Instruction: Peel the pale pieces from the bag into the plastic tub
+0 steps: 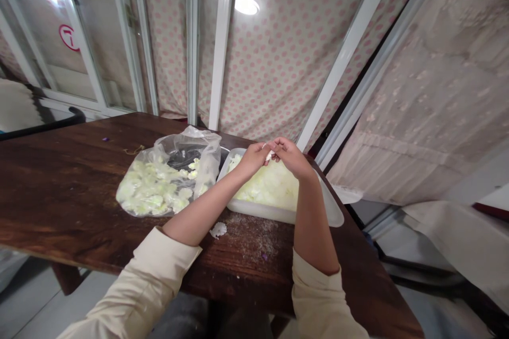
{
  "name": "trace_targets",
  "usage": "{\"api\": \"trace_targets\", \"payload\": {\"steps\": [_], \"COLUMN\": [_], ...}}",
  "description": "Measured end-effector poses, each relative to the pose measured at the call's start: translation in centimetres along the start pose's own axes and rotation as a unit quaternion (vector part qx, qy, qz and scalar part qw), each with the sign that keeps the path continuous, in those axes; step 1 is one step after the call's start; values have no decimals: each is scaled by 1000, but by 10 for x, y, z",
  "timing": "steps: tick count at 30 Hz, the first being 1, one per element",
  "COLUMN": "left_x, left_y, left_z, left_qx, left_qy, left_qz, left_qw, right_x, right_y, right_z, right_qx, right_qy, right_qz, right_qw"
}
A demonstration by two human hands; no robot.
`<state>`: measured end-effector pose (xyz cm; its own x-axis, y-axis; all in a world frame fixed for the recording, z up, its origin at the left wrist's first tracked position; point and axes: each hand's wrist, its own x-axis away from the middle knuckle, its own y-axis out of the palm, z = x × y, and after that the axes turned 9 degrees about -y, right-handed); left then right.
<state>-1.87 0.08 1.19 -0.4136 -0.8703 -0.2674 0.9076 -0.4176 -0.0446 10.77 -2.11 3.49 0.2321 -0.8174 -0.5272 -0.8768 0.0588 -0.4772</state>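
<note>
Here, in the head view, both hands meet above the far half of a white plastic tub, fingers curled in and tips pinched together. The left hand and the right hand share a small white piece, mostly hidden by the fingers, so its shape cannot be told. Below them the tub holds a pale yellow-green mass. Just to its left on the dark wooden worktop sits a clear plastic bag, its mouth gaping, with many pale, frilly-edged pieces inside. In front of the tub lie a loose white scalloped piece, a scatter of pale crumbs and a purple scrap; behind the worktop hangs a pink-dotted curtain
</note>
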Motion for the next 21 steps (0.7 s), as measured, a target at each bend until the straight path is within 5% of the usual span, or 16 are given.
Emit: {"api": "trace_targets", "payload": {"steps": [5,14,21], "left_x": [2,3,4], "left_y": [-1,-12,-7], "left_z": [5,11,11], "left_qx": [48,60,83], "left_qy": [-2,-19,-16], "left_qz": [-41,-36,-11], "left_qw": [998,997,996], "right_x": [0,0,0], "right_y": [-3,0,2], "right_z": [1,-2,-7], "right_qx": [-41,66,11], "right_qy": [-13,-23,-8], "right_qz": [0,22,18], "right_qw": [999,997,1000]}}
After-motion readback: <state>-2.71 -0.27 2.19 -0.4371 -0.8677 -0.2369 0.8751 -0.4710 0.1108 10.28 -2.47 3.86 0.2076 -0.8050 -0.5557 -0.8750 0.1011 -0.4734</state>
